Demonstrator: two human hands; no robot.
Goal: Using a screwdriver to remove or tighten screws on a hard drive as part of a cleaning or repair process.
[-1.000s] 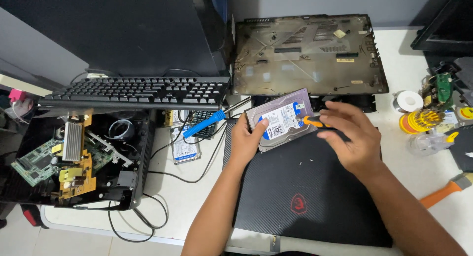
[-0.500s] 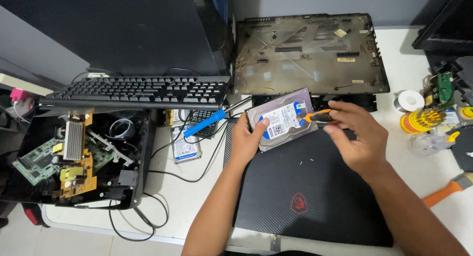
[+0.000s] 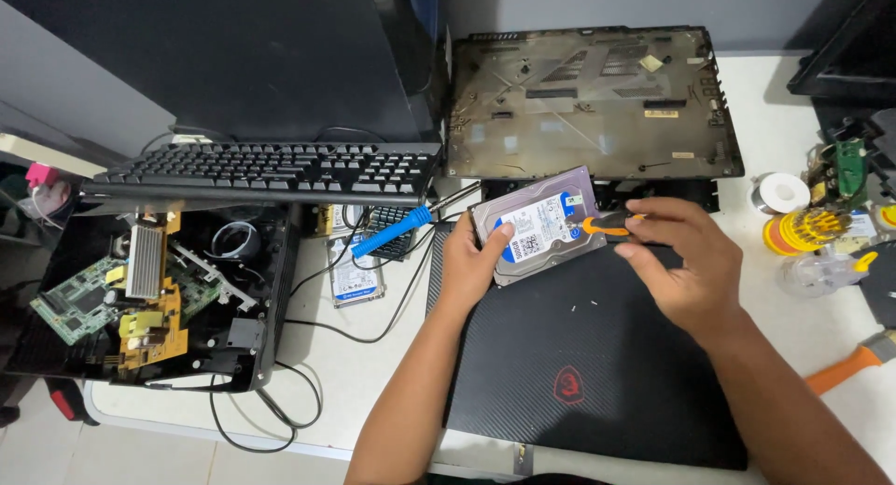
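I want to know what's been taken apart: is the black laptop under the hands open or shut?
Shut. The black laptop lies flat, lid up, with its red emblem showing; no screen or keys are visible.

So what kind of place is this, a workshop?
Most likely an electronics repair bench. The left hand holds a hard drive while the right hand works a screwdriver on it, above a closed laptop. An opened device with bare circuit boards sits at the left.
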